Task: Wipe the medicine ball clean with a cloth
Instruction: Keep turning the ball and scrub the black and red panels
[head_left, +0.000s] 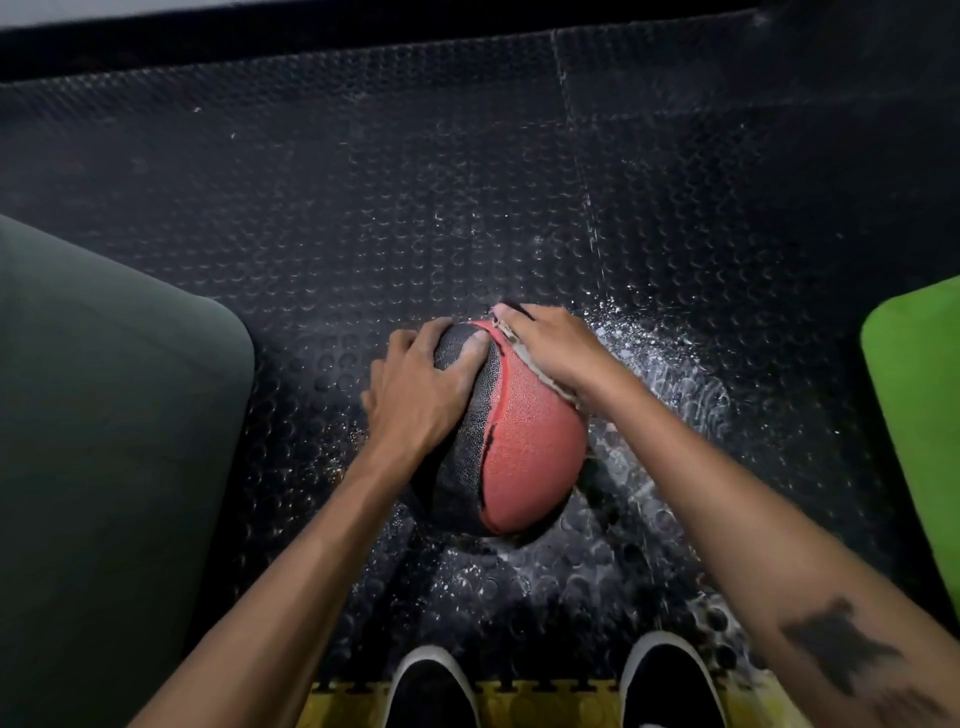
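Medicine ball (524, 441), red and black with a pebbled skin, sits on the black studded rubber floor (363, 182) in the middle of the view, just ahead of the person's feet. Its red panel faces up and to the right, its black panel to the left, and a ragged dark seam runs between the two.

The left hand (421, 384) lies spread over the black side of the ball, fingers wrapped round its curve and the thumb pressed near the seam at the top, gripping the ball. The right hand (550, 343) lies flat on the upper right of the red panel, fingers straight and close together, pressing a cloth (524, 358) against the ball. Only a thin pale, frayed edge of the cloth shows from under the palm and fingers.

White specks and smears (670, 374) cover the floor to the right of the ball and below it. A dark green mat (104, 415) lies at the left, a bright green one (919, 395) at the right edge. Two black shoes with white toe rims (431, 686) stand at the bottom, on a yellow floor tile (545, 706).
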